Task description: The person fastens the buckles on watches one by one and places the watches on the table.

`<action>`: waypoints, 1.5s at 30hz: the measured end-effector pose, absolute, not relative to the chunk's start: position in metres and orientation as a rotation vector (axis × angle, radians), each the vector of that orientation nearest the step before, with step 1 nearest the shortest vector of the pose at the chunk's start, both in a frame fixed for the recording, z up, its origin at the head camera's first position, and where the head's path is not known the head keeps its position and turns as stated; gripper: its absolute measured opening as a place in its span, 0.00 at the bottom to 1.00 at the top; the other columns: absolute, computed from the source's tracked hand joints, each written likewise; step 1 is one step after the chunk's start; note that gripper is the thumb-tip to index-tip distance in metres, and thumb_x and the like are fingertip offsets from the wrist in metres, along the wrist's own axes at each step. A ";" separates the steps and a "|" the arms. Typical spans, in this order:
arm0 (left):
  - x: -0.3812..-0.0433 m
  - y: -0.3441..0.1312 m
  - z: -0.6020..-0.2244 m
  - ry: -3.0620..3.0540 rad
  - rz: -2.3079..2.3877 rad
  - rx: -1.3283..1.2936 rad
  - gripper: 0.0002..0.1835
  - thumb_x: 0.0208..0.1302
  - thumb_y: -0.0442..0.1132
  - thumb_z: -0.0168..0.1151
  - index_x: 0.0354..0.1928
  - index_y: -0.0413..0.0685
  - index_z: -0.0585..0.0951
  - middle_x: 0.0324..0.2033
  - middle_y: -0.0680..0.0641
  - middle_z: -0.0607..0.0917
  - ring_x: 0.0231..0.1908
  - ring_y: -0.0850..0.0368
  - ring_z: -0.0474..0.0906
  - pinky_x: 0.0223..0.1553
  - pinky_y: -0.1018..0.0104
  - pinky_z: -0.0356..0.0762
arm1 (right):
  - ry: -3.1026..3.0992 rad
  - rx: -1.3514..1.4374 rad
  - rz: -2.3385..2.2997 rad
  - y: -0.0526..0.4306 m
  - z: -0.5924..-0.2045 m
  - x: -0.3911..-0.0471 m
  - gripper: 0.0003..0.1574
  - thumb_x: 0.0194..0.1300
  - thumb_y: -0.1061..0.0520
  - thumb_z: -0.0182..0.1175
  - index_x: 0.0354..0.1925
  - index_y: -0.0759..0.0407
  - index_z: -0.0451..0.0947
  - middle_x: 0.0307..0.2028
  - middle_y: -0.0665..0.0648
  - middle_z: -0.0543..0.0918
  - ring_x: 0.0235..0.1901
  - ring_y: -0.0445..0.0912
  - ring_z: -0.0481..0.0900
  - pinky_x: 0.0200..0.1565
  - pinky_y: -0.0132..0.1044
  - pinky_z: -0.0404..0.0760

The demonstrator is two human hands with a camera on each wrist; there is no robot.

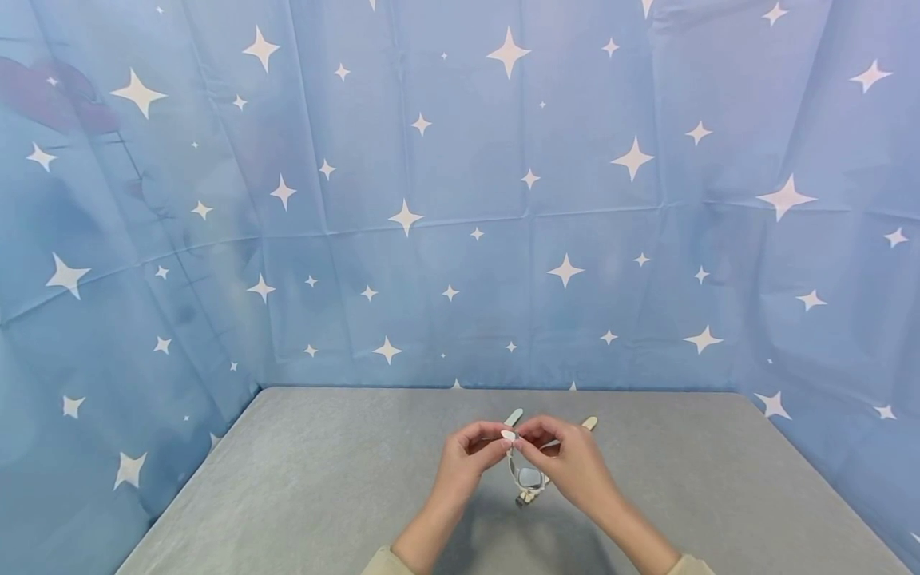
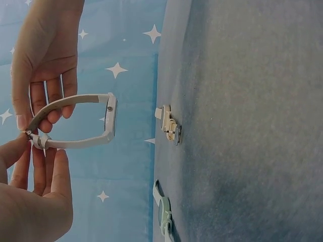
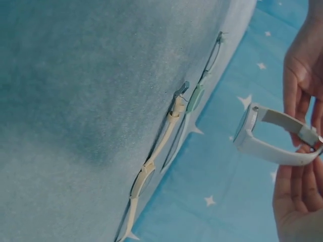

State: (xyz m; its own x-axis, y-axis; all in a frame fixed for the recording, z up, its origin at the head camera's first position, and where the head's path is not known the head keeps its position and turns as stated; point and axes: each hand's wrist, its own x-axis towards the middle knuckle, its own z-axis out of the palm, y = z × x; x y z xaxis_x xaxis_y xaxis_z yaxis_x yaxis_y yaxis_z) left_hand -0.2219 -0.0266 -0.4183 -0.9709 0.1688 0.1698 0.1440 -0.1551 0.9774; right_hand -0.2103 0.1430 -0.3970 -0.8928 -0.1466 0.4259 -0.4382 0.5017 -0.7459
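Both hands meet over the table around a white watch (image 2: 110, 121) with a rectangular case, its strap bent into a loop. My left hand (image 1: 456, 467) pinches the strap near its buckle (image 2: 31, 135) between thumb and fingers. From the other side, my right hand (image 1: 578, 463) pinches the same spot. The case hangs below the fingertips in the head view, and its dark screen side faces away from the hands in the left wrist view. Fingers partly cover the buckle.
A cream watch (image 3: 143, 180) lies on the grey table (image 1: 323, 479), beneath the hands and partly hidden by them in the head view. To its left is a mint green watch (image 3: 195, 98). A blue star-patterned curtain (image 1: 460, 160) hangs behind the table.
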 end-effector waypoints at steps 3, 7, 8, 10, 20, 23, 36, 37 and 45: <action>-0.221 -0.028 -0.418 2.072 2.338 0.376 0.15 0.64 0.35 0.66 0.48 0.32 0.83 0.43 0.40 0.87 0.38 0.67 0.82 0.43 0.74 0.81 | -2.429 0.492 1.355 0.143 -0.398 -0.210 0.04 0.60 0.58 0.71 0.35 0.51 0.84 0.27 0.46 0.86 0.29 0.33 0.82 0.34 0.29 0.84; -0.220 -0.030 -0.418 2.108 2.348 0.390 0.14 0.65 0.36 0.66 0.49 0.34 0.83 0.44 0.38 0.87 0.37 0.67 0.81 0.41 0.74 0.81 | -2.409 0.505 1.371 0.145 -0.400 -0.210 0.05 0.59 0.60 0.71 0.34 0.52 0.83 0.27 0.47 0.86 0.28 0.33 0.82 0.33 0.29 0.85; -0.221 -0.031 -0.418 2.111 2.350 0.391 0.14 0.65 0.36 0.66 0.49 0.34 0.83 0.44 0.37 0.87 0.37 0.67 0.82 0.41 0.74 0.80 | -2.406 0.509 1.373 0.145 -0.400 -0.210 0.05 0.59 0.61 0.71 0.34 0.53 0.83 0.27 0.48 0.87 0.28 0.33 0.82 0.33 0.29 0.85; -0.221 -0.033 -0.417 2.093 2.361 0.405 0.14 0.64 0.34 0.66 0.49 0.32 0.83 0.46 0.34 0.87 0.38 0.67 0.83 0.43 0.74 0.81 | -2.404 0.512 1.377 0.146 -0.401 -0.210 0.06 0.59 0.61 0.71 0.33 0.53 0.83 0.27 0.48 0.86 0.28 0.32 0.82 0.32 0.29 0.85; -0.223 -0.035 -0.416 2.001 2.404 0.412 0.16 0.64 0.32 0.65 0.50 0.27 0.80 0.46 0.33 0.87 0.39 0.69 0.84 0.44 0.74 0.83 | -2.385 0.533 1.366 0.147 -0.404 -0.208 0.06 0.59 0.62 0.70 0.33 0.53 0.82 0.27 0.48 0.87 0.29 0.32 0.82 0.32 0.30 0.85; -0.223 -0.035 -0.416 1.989 2.416 0.421 0.16 0.64 0.32 0.65 0.50 0.26 0.79 0.46 0.33 0.87 0.39 0.68 0.85 0.46 0.73 0.83 | -2.376 0.542 1.366 0.147 -0.404 -0.208 0.06 0.59 0.62 0.70 0.33 0.53 0.82 0.27 0.49 0.87 0.29 0.32 0.83 0.32 0.30 0.85; -0.225 -0.039 -0.413 1.948 2.468 0.416 0.17 0.66 0.33 0.64 0.51 0.27 0.79 0.43 0.43 0.88 0.43 0.63 0.86 0.49 0.68 0.84 | -2.340 0.565 1.407 0.148 -0.409 -0.207 0.07 0.59 0.63 0.70 0.34 0.55 0.81 0.28 0.48 0.86 0.29 0.31 0.82 0.31 0.31 0.85; -0.225 -0.039 -0.412 1.946 2.470 0.409 0.17 0.65 0.33 0.64 0.51 0.27 0.79 0.43 0.42 0.88 0.43 0.62 0.86 0.49 0.68 0.84 | -2.340 0.564 1.411 0.148 -0.409 -0.207 0.07 0.59 0.63 0.70 0.34 0.55 0.81 0.28 0.48 0.86 0.29 0.31 0.82 0.32 0.31 0.85; -0.225 -0.041 -0.411 1.951 2.471 0.384 0.16 0.65 0.32 0.65 0.51 0.27 0.79 0.43 0.42 0.88 0.43 0.60 0.86 0.49 0.68 0.84 | -2.352 0.560 1.437 0.148 -0.409 -0.207 0.06 0.60 0.62 0.70 0.35 0.56 0.81 0.29 0.50 0.87 0.29 0.31 0.82 0.32 0.31 0.85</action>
State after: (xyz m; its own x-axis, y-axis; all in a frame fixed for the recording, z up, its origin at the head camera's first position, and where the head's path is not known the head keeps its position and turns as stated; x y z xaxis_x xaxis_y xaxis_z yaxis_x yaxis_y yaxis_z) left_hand -0.2247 -0.0412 -0.4110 -0.9703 0.1257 0.2067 0.1719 -0.2429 0.9547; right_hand -0.2068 0.1479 -0.4093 -0.8692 -0.1586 0.4683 -0.4891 0.4147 -0.7673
